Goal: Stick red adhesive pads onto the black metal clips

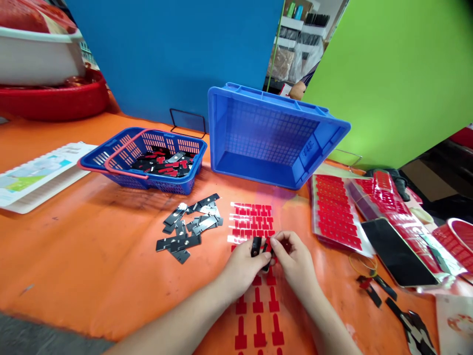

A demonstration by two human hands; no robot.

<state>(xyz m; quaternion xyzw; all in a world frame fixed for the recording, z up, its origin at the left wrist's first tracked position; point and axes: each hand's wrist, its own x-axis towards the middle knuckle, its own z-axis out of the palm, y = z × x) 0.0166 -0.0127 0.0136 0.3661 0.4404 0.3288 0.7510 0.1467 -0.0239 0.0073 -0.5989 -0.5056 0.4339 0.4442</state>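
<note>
My left hand [242, 266] and my right hand [293, 261] meet over a clear sheet of red T-shaped stickers [251, 219] on the orange table. Between their fingertips they pinch a small black strip piece [256, 246], and a bit of red shows against it at my right fingertips. More red stickers [258, 325] lie on the sheet between my forearms. A loose pile of black and silver strip pieces [190, 227] lies just left of my left hand.
A small blue basket [111, 153] with red handles holds black and red pieces at the back left. A large blue crate [273, 135] lies tipped on its side behind the sheet. Sticker sheets [334, 214], a phone [397, 251] and red tape [458, 239] lie at right.
</note>
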